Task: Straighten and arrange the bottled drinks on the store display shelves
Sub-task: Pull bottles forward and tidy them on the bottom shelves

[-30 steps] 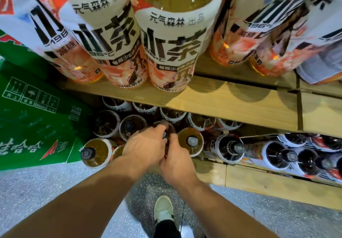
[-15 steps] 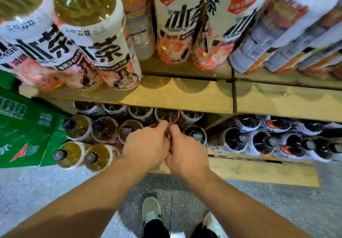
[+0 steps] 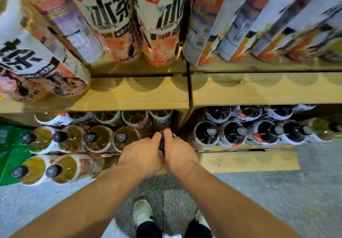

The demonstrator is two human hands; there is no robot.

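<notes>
1. Both hands are down at the lower shelf (image 3: 248, 161), side by side and almost touching, right next to the upright divider (image 3: 186, 116) in the middle
2. Left hand (image 3: 140, 154) and right hand (image 3: 178, 154) both have their fingers curled in around the top of one bottle (image 3: 162, 146). Only a dark sliver of it shows between them, the rest is hidden under the hands
3. That bottle sits near the shelf's front edge, just left of the divider, at the right end of the amber bottles (image 3: 98, 138)
4. The amber ones stand caps up in rows across the left half, with two more at the front left corner beside a green carton (image 3: 7, 154)
5. Right of the divider, dark bottles (image 3: 207, 133) are packed toward the back
6. The upper shelf (image 3: 129, 93) has tall labelled bottles (image 3: 111, 15), pretty blurry
7. Pale shoes (image 3: 142, 212) on the speckled floor (image 3: 277, 200) below
</notes>
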